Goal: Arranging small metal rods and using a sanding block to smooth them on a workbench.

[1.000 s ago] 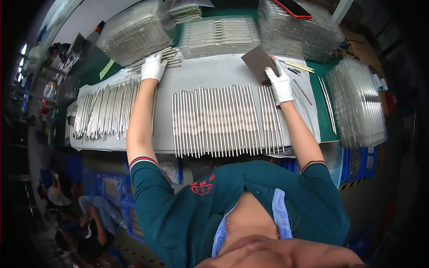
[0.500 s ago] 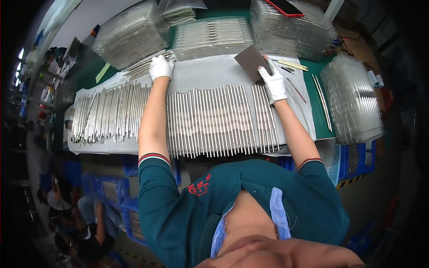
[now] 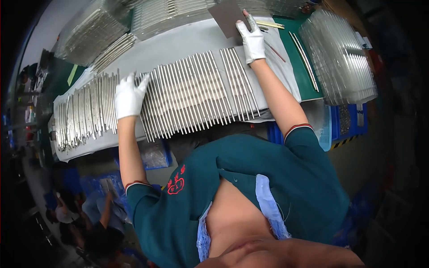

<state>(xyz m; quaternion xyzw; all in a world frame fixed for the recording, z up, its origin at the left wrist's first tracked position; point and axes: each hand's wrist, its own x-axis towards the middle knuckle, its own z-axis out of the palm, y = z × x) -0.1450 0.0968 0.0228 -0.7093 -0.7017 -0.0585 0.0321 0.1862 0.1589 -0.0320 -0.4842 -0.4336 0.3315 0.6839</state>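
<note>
Hands gloved white — left hand [image 3: 128, 96] flat, fingers spread on the metal rods [image 3: 196, 91]; right hand [image 3: 251, 38] pinching the grey card [image 3: 227, 15] beyond them.

Row of thin metal rods [image 3: 196, 96] — silvery, straight, all alike, laid side by side in one flat layer on a pale grey sheet [image 3: 187, 40] on the desk. Rods run parallel, long axes pointing away from the person; the row fans slightly. A narrow gap splits off a smaller group at the right end. The gloved left hand [image 3: 128, 96] rests its fingertips on the row's left end.

Dark grey flat card [image 3: 225, 15] — rectangular, matte, lying at the far edge of the sheet, partly out of view. The gloved right hand [image 3: 251, 38] touches its near right corner.
</note>
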